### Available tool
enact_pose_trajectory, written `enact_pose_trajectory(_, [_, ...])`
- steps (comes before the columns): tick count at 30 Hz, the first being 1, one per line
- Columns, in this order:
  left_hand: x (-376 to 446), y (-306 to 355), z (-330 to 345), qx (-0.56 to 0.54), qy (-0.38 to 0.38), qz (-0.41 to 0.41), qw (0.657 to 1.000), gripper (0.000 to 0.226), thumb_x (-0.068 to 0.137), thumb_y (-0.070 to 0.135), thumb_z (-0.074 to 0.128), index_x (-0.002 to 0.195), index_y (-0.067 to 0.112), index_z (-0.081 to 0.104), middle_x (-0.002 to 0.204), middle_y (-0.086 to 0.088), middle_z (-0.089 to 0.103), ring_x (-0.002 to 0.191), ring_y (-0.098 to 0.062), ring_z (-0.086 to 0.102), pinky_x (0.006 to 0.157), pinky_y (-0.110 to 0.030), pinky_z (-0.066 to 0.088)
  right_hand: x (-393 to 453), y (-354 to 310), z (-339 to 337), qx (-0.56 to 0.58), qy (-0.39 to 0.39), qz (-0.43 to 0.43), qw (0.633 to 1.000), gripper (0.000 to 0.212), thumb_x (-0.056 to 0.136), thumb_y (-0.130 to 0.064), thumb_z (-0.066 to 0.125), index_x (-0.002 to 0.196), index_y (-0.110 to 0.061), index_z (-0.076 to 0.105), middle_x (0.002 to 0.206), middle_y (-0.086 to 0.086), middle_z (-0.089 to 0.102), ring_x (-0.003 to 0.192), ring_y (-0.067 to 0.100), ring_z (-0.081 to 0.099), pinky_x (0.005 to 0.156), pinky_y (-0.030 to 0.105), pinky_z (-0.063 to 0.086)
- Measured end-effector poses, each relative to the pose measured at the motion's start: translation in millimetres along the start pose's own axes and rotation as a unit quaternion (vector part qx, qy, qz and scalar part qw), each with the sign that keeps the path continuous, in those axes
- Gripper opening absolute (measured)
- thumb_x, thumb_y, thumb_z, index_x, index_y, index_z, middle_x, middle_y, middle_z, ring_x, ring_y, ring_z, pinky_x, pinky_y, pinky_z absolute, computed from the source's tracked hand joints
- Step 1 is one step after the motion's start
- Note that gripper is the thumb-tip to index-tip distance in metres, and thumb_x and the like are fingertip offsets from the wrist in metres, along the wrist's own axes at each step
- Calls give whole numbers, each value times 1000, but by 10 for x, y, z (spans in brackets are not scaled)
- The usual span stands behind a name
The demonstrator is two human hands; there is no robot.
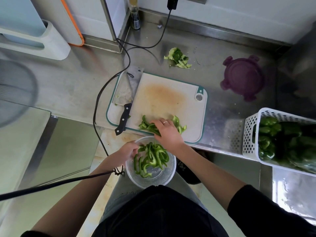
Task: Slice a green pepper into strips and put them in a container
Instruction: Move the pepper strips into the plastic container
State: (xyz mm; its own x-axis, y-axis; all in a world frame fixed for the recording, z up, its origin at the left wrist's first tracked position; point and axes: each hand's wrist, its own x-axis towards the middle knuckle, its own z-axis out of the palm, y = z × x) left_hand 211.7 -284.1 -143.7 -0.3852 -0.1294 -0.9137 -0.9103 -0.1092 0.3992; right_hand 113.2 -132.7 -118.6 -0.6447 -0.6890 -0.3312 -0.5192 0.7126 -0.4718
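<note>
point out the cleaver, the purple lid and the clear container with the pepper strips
cleaver (127, 88): head view, on the flat of the blade lying on the board's left side.
purple lid (243, 77): head view, on the lid's centre.
clear container (168, 175): head view, on its bare right wall.

One cutting board (171, 100) lies on the bench (77, 79), and one cleaver (127, 98) lies on it. There is one clear container (168, 175) and one purple lid (243, 80). One white basket (249, 132) holds whole green peppers (268, 129); they overlap, so their number cannot be told. Pepper strips sit in two lots: one pile on the board (148, 125) and one heap in the container (152, 158), too tangled to count singly. One heap of pepper trimmings (177, 58), one bottle (135, 16) and two hands, left (127, 153) and right (166, 131), show.
</note>
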Motion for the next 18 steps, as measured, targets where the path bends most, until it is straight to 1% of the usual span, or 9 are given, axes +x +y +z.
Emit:
enact_pose_trajectory(2, [10,7,-2,8,1,2,1000,33,86,-3,36,58,13,37,73,-5,46,62,-19,44,58,-27,36,-86,-51,1,21,-10,0,1000,50,91,-13,57,138,-14,41,137,13,45,127,32,36,105,39,35])
enact_pose_trajectory(5, [-12,47,34,36,15,1,999,35,86,-6,36,55,12,36,76,-11,47,73,-24,49,74,-35,41,-293,-201,46,36,-50,-31,998,53,89,-15,59,139,-13,40,135,15,48,130,30,36,108,44,35])
enact_pose_trajectory(8, [-23,38,57,50,4,10,999,29,90,-3,33,66,10,41,68,-6,40,63,-20,39,63,-29,36,-537,-355,180,49,-131,-8,990,66,90,-23,59,146,-13,25,141,16,39,133,29,32,105,39,32])
enact_pose_trajectory(11, [-52,77,49,105,2,-8,994,23,84,-8,36,67,8,40,71,-7,35,68,-21,40,65,-28,33,-663,-338,366,24,-199,-5,980,73,89,-41,57,147,-16,22,149,10,25,140,24,16,110,44,30])
enact_pose_trajectory(13, [-80,143,70,127,8,-22,992,19,82,-12,37,90,-1,51,75,-9,34,85,-27,44,70,-30,36,-671,-315,426,-46,-255,-60,964,71,88,-53,51,147,-20,27,153,6,21,142,23,8,113,49,22])
enact_pose_trajectory(14, [-66,156,70,134,11,-29,991,29,82,-11,38,105,-4,53,76,-10,34,92,-31,45,70,-32,38,-661,-316,413,-65,-271,-78,957,67,89,-56,48,144,-22,34,152,6,25,142,24,13,113,48,23])
enact_pose_trajectory(15, [-82,161,69,132,6,-28,991,32,81,-8,41,111,-8,52,78,-12,35,96,-33,47,72,-36,40,-648,-333,363,-69,-273,-82,956,60,89,-59,46,137,-22,45,147,6,36,138,24,25,109,45,31])
enact_pose_trajectory(16, [-94,156,70,122,-4,-7,993,27,79,-3,45,104,-10,52,79,-13,37,94,-32,50,74,-39,42,-628,-342,294,-62,-255,-81,962,53,90,-60,42,125,-23,56,134,4,51,127,24,42,100,42,41])
enact_pose_trajectory(18, [-171,155,73,85,-18,34,996,9,83,-1,46,87,-3,53,74,-8,43,76,-20,54,70,-29,44,-604,-342,111,-35,-180,-70,980,49,90,-59,33,97,-23,65,98,-3,66,92,18,61,76,33,52])
